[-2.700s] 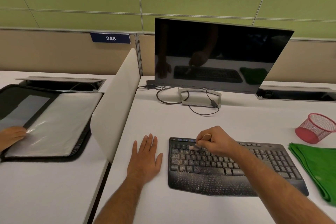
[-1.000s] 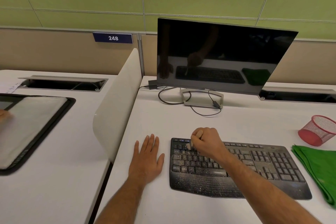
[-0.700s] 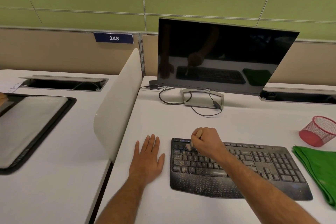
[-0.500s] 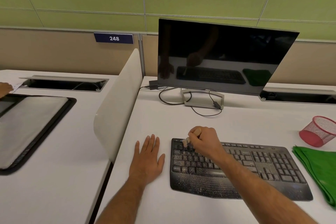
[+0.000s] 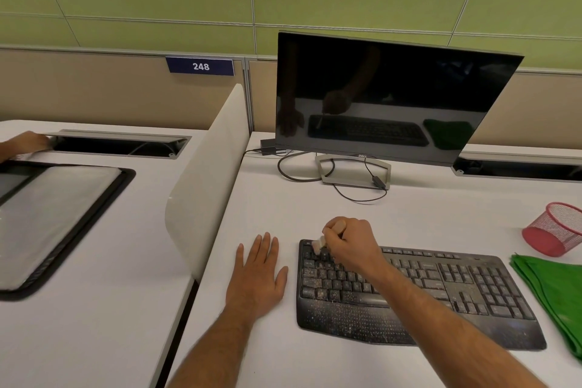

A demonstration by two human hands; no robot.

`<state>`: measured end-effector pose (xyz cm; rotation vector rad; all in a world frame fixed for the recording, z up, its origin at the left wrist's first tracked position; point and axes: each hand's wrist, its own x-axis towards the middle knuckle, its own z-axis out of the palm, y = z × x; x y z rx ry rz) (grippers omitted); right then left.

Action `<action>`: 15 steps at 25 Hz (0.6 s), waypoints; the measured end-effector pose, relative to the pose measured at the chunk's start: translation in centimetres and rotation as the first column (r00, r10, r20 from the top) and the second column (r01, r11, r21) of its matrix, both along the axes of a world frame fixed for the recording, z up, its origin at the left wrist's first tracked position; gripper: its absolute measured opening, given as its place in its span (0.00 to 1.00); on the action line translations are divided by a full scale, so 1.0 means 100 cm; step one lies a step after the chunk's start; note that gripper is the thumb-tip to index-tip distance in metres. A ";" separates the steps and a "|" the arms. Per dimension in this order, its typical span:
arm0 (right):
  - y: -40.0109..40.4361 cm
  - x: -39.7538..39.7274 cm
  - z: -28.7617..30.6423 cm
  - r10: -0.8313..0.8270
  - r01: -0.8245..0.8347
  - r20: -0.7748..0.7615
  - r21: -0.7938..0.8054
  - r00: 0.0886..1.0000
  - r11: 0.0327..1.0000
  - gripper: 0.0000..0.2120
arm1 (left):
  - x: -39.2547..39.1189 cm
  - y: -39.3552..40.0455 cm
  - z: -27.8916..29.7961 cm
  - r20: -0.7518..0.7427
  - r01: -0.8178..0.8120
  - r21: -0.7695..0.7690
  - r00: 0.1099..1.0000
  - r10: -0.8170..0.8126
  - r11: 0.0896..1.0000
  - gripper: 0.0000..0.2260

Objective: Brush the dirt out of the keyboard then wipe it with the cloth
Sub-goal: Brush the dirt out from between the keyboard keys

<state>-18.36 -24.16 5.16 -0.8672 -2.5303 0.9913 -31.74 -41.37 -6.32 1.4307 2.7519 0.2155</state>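
A black keyboard lies on the white desk, its keys and palm rest speckled with pale dirt. My right hand is closed around a small brush, whose light bristles touch the keyboard's top left corner. My left hand rests flat on the desk just left of the keyboard, fingers spread, holding nothing. A folded green cloth lies at the right edge of the desk, beside the keyboard.
A dark monitor on a stand with loose cables stands behind the keyboard. A red mesh cup lies tipped at the right. A white divider separates the neighbouring desk, where another person's hand and a black-framed panel are.
My right hand has swept the brush leftwards along the top rows to the keyboard's top left corner. My left hand has stayed put. The other person's hand moved further back on the left desk.
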 end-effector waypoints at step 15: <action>0.001 -0.001 0.004 0.063 -0.064 -0.031 -0.032 0.998 0.997 0.09 | 0.001 0.001 0.006 0.006 0.006 -0.053 1.000 -0.006 0.999 0.34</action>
